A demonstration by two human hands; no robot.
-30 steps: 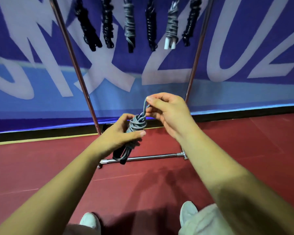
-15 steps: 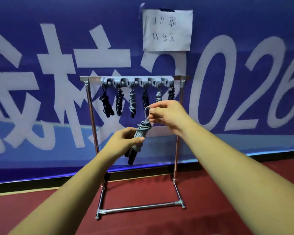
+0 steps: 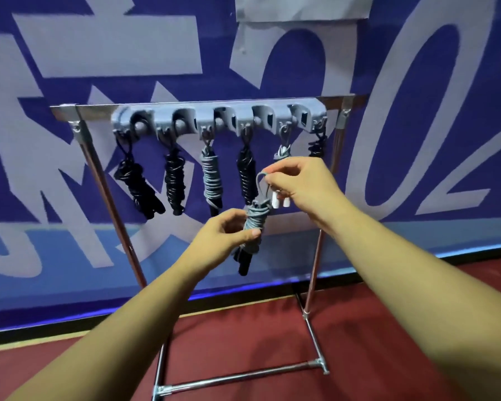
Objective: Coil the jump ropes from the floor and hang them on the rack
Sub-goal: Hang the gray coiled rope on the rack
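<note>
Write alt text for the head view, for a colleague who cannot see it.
The left hand grips a coiled grey jump rope and the right hand pinches its top loop, in front of a metal rack, below its grey hook bar. Six coiled ropes hang from the hooks, against a blue banner.

A blue banner (image 3: 156, 91) with big pale characters fills the wall. A paper sheet (image 3: 301, 7) is stuck on it at twelve o'clock. Red floor (image 3: 243, 342) spreads from four to eight o'clock.

Coiled grey rope (image 3: 255, 219) upright before loaded rack (image 3: 203, 118).
</note>
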